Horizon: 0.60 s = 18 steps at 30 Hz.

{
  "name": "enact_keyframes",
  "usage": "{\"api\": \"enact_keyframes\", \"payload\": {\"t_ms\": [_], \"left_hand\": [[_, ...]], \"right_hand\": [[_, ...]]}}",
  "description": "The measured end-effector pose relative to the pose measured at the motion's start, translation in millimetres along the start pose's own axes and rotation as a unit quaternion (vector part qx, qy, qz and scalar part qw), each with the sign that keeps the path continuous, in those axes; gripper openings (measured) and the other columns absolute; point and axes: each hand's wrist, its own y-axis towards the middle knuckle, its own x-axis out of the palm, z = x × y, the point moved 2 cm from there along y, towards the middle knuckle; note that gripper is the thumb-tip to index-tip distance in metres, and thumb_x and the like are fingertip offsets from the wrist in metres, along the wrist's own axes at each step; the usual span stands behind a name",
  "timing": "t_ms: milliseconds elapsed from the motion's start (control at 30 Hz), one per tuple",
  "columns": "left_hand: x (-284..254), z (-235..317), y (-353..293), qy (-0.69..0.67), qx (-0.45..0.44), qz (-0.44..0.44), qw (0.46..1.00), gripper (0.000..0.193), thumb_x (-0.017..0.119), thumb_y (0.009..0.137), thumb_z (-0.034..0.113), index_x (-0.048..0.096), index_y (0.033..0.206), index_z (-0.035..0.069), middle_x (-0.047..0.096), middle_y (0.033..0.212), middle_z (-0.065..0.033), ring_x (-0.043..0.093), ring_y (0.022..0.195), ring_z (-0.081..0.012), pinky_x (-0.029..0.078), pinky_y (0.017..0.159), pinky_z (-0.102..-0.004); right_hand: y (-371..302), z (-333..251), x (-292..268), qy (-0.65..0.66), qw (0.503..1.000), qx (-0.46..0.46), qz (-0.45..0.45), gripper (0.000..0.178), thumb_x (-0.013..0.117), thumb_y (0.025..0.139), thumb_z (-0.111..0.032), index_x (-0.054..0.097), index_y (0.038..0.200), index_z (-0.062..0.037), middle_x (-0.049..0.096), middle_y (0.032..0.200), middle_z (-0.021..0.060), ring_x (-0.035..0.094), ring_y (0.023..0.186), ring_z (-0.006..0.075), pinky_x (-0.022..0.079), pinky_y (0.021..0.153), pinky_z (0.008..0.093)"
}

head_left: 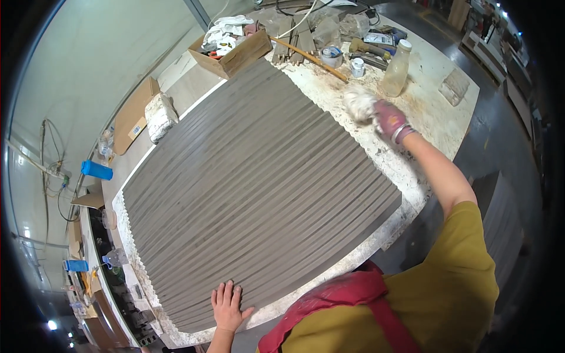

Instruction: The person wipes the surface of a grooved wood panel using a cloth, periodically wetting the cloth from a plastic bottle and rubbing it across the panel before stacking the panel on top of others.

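A large grey-brown ridged panel [253, 194] covers most of the worktable, its long grooves running across it. My left hand [229, 307], bare, rests flat with fingers spread on the panel's near edge. In a pink glove, my right hand [391, 119] is closed on a whitish rag [359, 103], slightly blurred, over the stained white tabletop just past the panel's right edge. A cloudy plastic bottle [397, 69] stands right behind the rag. Beside it are a small white jar [357, 67] and a tub with a blue rim [332, 56].
A wooden box [238, 54] holding white cloths stands at the far edge. A wooden stick [309, 57] lies slanting near the tub. Farther left are a white wrapped block [160, 117], cardboard [134, 115] and a blue cylinder [97, 170]. A flat pack [454, 87] lies at the table's right.
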Motion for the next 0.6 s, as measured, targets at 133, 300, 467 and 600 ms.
{"api": "enact_keyframes", "payload": {"t_ms": [133,300,467,600], "left_hand": [[2.3,-3.3,-11.1,-0.006,0.006,-0.011,1.0,0.072,0.053,0.078,0.067,0.056,0.122,0.009,0.046,0.137,-0.0155,0.041,0.125,-0.0367,0.025,0.105,-0.0524],[-28.6,-7.2,5.5,-0.002,-0.001,-0.039,0.999,0.067,0.062,0.076,0.059,0.055,0.125,0.015,0.046,0.138,-0.0098,0.042,0.126,-0.0311,0.027,0.106,-0.0485],[-30.9,-4.8,-1.2,-0.007,-0.003,-0.035,0.999,0.067,0.061,0.077,0.058,0.052,0.129,0.017,0.043,0.141,-0.006,0.04,0.128,-0.0271,0.027,0.106,-0.0465],[-28.7,-3.2,-2.8,-0.02,-0.003,-0.036,0.999,0.063,0.059,0.081,0.056,0.05,0.131,0.018,0.042,0.142,-0.0056,0.04,0.129,-0.026,0.026,0.107,-0.0461]], "right_hand": [[26.7,27.1,24.6,0.083,0.993,0.028,0.082,0.036,0.051,0.087,-0.023,0.056,0.115,-0.0014,0.057,0.119,0.0229,0.053,0.114,0.0375,0.041,0.099,0.0415],[22.0,-8.5,50.9,0.066,0.995,-0.067,-0.045,0.047,0.058,0.085,-0.039,0.056,0.112,-0.001,0.056,0.113,0.0247,0.053,0.106,0.0413,0.042,0.091,0.0448],[21.6,-14.7,70.4,0.095,0.986,-0.077,-0.112,0.031,0.057,0.085,-0.018,0.05,0.11,-0.0017,0.05,0.118,0.0245,0.05,0.105,0.0448,0.042,0.089,0.045],[46.4,-51.7,24.3,-0.077,0.98,-0.038,-0.18,0.038,0.059,0.083,-0.02,0.051,0.118,-0.0071,0.051,0.12,0.0202,0.053,0.105,0.0407,0.043,0.087,0.0467]]}}
